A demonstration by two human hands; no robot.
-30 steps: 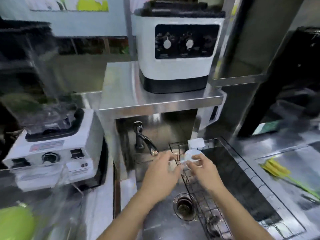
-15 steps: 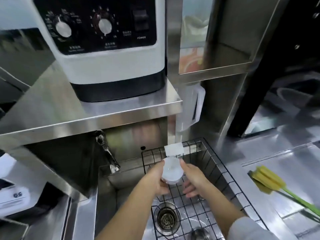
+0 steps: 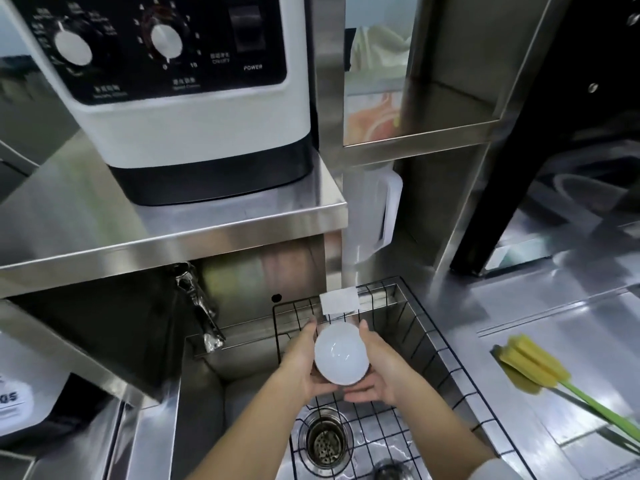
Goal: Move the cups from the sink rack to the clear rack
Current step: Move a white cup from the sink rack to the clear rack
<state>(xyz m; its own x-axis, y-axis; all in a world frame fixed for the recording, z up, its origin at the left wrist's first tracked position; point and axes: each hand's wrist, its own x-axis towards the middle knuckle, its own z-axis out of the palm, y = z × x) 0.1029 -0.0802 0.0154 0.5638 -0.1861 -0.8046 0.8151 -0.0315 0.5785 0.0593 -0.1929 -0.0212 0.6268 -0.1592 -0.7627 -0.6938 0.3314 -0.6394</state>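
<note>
A translucent white cup (image 3: 341, 353) is held between both hands above the black wire sink rack (image 3: 433, 344), its round opening facing me. My left hand (image 3: 299, 363) cups its left side and underside. On the other side, my right hand (image 3: 377, 370) wraps around it, fingers curled beneath. The rack sits inside the steel sink (image 3: 207, 386), over the drain (image 3: 325, 441). A white tag (image 3: 338, 300) hangs on the rack's far rim. No clear rack is in view.
A faucet (image 3: 199, 306) juts out under the steel shelf (image 3: 173, 230), which carries a white and black machine (image 3: 180, 81). A yellow brush with a green handle (image 3: 540, 372) lies on the counter to the right. A white jug (image 3: 375, 216) stands behind the sink.
The cup has been turned so its opening faces me and drawn nearer, away from the rack's far rim. Both hands stay on it. The view has shifted slightly right and closer.
</note>
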